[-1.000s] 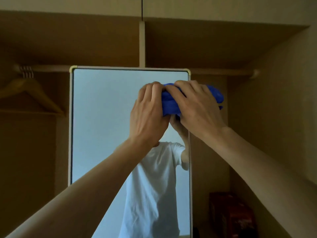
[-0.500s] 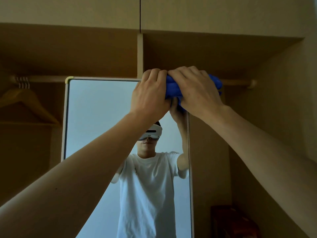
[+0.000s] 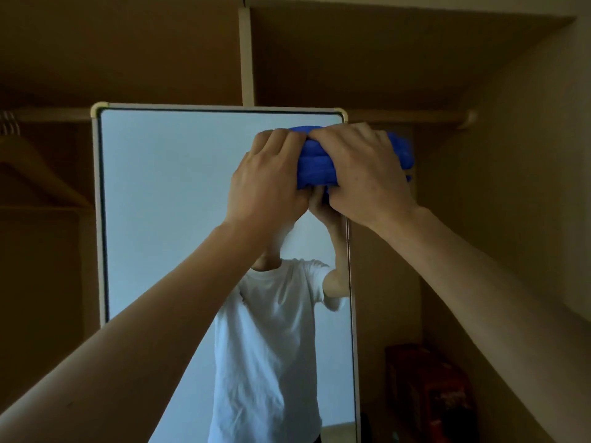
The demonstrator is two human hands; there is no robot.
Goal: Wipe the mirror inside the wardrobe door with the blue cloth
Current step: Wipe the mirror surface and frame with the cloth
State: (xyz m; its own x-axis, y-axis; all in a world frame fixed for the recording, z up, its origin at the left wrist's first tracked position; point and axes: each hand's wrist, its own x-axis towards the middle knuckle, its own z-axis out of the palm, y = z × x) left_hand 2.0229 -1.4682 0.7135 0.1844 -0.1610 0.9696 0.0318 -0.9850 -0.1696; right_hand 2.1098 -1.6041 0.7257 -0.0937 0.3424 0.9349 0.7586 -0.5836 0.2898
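Hanging on a rail to the left of the mirror [image 3: 179, 199] was a wooden hanger [image 3: 35, 167], dim and hard to see. The mirror stood tall in a pale frame, with gold corners at the top. A bare left arm reached up across the glass. The left hand [image 3: 267, 183] was curled tight around the left end of the blue cloth [image 3: 315, 164]. The cloth was bunched into a thick roll and sat near the top right corner of the mirror, pressed against the glass. Part of it stuck out past the mirror's right edge. The right hand [image 3: 367, 174] gripped the right part of the cloth, with its fingers [image 3: 339, 132] curled over the top. The two hands touched each other above the cloth. Lower in the mirror was a white T-shirt [image 3: 268, 340] on the person's reflection. To the right of the mirror, low down in the dark wardrobe, sat a red box [image 3: 431, 391].
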